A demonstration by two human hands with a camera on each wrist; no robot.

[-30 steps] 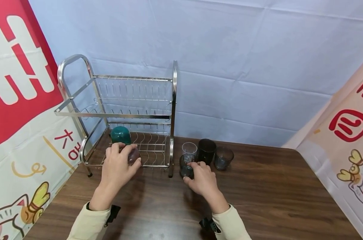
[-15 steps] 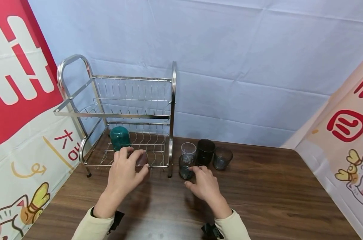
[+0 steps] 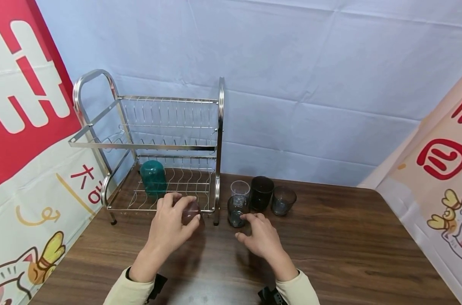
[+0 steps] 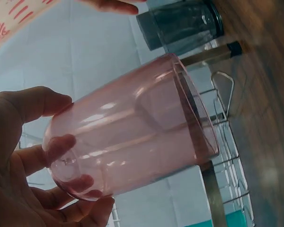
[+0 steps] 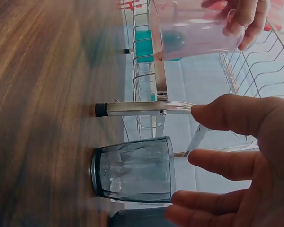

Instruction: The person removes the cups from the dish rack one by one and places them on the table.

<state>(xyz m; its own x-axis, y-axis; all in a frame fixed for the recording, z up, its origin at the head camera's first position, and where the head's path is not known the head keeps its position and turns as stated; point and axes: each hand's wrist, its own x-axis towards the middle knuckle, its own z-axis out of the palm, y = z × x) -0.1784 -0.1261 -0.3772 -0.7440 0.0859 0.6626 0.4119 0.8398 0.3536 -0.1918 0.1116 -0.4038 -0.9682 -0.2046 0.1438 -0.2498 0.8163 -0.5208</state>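
My left hand [image 3: 171, 222] grips a pink see-through glass [image 4: 132, 127] by its base. The glass hangs mouth-down over the table, before the rack's front edge. My right hand [image 3: 262, 236] is beside a smoky blue-grey glass [image 5: 135, 170] that stands upright on the table. Its thumb and fingers are spread near that glass's rim; whether a fingertip touches it I cannot tell. A teal glass [image 3: 153, 178] sits upside down on the lower tier of the metal dish rack [image 3: 143, 147].
Behind the blue-grey glass stands a clear glass [image 3: 240, 187]. A black glass [image 3: 262, 193] and a dark see-through glass [image 3: 283, 200] are to its right. All stand on the wooden table [image 3: 349, 237], with a pale cloth [image 3: 311, 84] behind.
My left hand has moved right and toward me with the pink glass, away from the teal glass. My right hand has drawn back slightly from the blue-grey glass.
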